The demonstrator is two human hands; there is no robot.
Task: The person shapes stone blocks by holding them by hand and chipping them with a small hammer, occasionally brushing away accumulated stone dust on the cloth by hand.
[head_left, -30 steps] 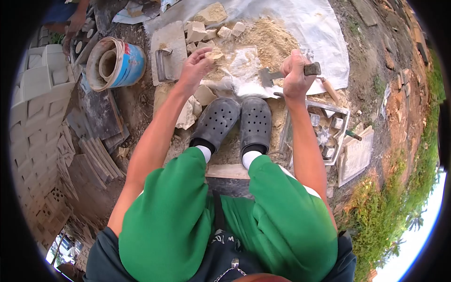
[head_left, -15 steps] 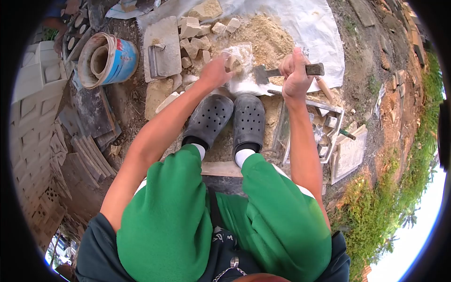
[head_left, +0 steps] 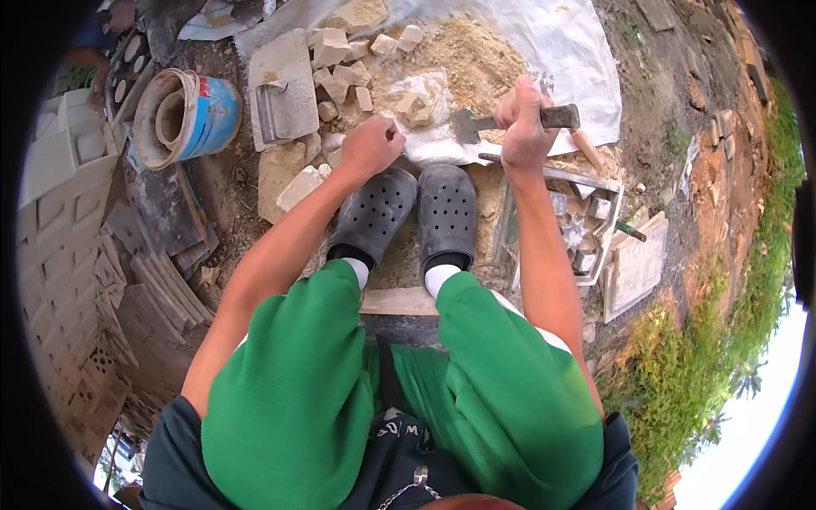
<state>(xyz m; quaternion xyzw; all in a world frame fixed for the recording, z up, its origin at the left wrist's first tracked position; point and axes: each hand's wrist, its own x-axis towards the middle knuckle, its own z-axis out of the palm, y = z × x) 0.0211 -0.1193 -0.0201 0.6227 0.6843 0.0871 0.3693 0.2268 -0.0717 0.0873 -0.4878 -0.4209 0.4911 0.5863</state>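
My right hand is closed around a mason's hammer, whose broad flat blade points left and whose square end sticks out on the right. Beneath and left of the blade, a rough pale stone block rests on whitish powder on the sheet. My left hand is curled into a loose fist just above the toe of my left clog, apart from the block. Nothing shows in its fingers.
Broken stone pieces and a heap of yellowish grit lie on a white sheet. A trowel rests on a slab at left, near a blue bucket. Right of my feet stands a metal-framed crate. Another person's hand shows far left.
My left hand has drawn back from the stone block toward me, its fingers curling in. The hammer stays in my right hand, near the same spot. The view has shifted slightly.
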